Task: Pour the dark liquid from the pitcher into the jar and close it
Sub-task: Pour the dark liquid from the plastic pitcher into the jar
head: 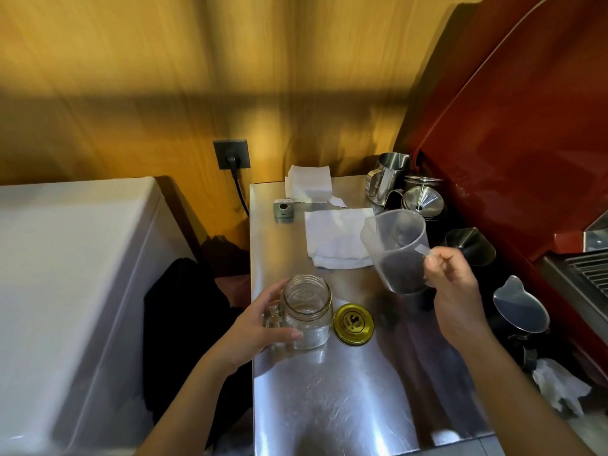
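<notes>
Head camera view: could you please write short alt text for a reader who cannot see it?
A right hand holds a clear pitcher of dark liquid by its handle, while the left hand steadies an open glass jar on a steel counter. A gold lid lies beside the jar.

Your clearest room is the bare steel counter (345, 390) at six o'clock, nearest you. At twelve, the folded white cloth (339, 238) blocks low passes. From one to four o'clock, steel jugs (519, 307) crowd the edge. The gold lid (353, 324) lies just beside the jar (307, 311), at its three o'clock.
</notes>
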